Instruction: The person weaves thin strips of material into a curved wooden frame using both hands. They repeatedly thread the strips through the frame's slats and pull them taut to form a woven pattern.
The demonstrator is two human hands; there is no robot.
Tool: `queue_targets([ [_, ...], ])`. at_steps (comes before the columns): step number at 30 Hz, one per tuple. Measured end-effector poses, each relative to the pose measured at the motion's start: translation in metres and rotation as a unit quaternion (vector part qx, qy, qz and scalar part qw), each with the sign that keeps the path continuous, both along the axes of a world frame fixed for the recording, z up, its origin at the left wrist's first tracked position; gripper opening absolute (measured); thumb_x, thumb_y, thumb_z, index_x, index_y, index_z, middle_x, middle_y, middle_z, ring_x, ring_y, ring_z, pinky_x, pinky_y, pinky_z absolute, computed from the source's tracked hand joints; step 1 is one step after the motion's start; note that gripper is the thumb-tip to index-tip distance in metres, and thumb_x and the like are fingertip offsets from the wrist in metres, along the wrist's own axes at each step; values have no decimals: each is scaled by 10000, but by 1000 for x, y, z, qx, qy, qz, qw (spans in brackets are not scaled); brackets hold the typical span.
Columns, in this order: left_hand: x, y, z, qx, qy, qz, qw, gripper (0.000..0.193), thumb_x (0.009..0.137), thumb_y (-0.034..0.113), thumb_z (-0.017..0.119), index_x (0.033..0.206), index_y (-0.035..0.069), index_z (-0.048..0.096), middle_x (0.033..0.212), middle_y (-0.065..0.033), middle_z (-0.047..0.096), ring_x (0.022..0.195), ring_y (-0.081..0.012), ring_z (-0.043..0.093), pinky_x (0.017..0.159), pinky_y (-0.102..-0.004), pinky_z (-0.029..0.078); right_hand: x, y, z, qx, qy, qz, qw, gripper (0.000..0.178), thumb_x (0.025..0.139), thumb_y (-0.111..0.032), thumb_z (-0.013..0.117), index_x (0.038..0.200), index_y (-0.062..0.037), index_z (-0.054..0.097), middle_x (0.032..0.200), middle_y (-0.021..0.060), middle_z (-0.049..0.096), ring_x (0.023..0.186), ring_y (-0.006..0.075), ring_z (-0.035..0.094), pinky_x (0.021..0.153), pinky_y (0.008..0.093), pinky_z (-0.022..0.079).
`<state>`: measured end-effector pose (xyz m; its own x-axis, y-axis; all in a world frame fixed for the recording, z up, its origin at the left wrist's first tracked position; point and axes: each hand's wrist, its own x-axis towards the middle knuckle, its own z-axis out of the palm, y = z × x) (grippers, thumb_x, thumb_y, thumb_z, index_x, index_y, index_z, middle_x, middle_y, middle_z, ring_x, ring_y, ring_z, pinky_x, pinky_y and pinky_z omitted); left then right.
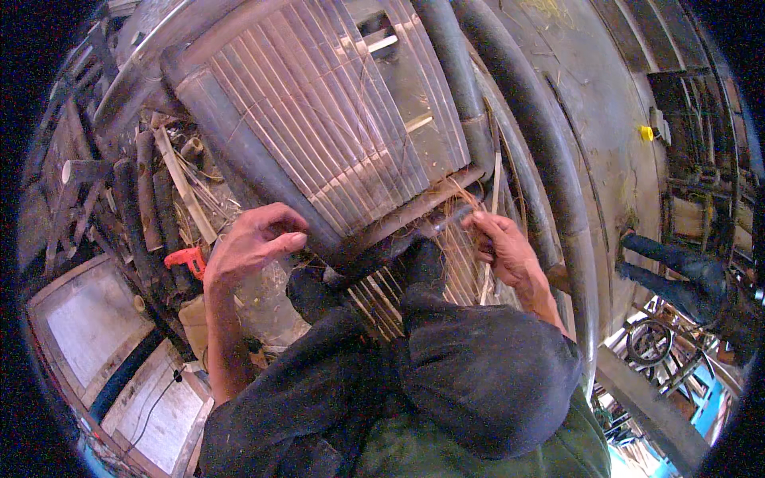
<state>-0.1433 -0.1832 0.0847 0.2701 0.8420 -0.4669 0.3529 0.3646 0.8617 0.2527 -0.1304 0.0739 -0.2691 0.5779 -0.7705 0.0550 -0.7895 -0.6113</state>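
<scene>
A bamboo frame with thick round poles lies before my knees, spanned by a row of narrow bamboo slats. My left hand is beside the frame's near left corner, its fingers curled and the thumb apart, nothing visible in it. At the near right corner my right hand pinches thin brown fibre strands. Some run to the frame's near crossbar; others hang loose below. A small grey-blue piece shows beside the right fingertips; its kind is unclear.
Cut bamboo pieces are heaped at the left, near an orange-red power tool. Long curved poles run along the right. Two pale panels stand at lower left. Another person's legs show at far right.
</scene>
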Motion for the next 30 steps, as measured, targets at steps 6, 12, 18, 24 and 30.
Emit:
queue_targets([
  [6,89,18,-6,37,-99,-34,994,245,881,244,679,982,22,663,788,-45,645,702,-98,570,651,-269,485,-70,12,-10,-77,123,-93,985,306,966,-318,544,1114,-63,627,618,-92,355,537,30,318,469,196,251],
  [12,130,11,-14,109,46,-18,993,249,838,264,715,901,39,628,732,-62,623,692,-127,598,616,-306,479,-94,3,-19,-69,118,-64,989,406,951,-360,549,1271,-114,589,727,-70,394,621,36,348,503,191,291],
  [18,128,2,-30,111,42,110,987,234,872,233,661,931,20,583,791,-117,605,737,-209,608,650,-338,473,-94,-3,-26,-59,150,-73,984,395,949,-384,552,1251,-134,602,806,-82,418,663,35,361,530,195,309],
  [24,128,-15,-53,100,-51,57,992,210,910,213,611,945,7,604,739,-110,587,679,-169,556,632,-334,467,-96,-3,-27,-68,186,-115,973,366,949,-359,565,1227,-125,603,768,-93,383,658,28,351,498,178,267],
  [30,108,-20,-41,10,-63,20,998,200,933,202,592,889,12,638,641,-59,571,604,-120,537,575,-294,455,-91,-3,-31,-66,171,-182,966,296,946,-333,582,1132,-105,617,712,-81,386,605,26,348,486,191,273],
])
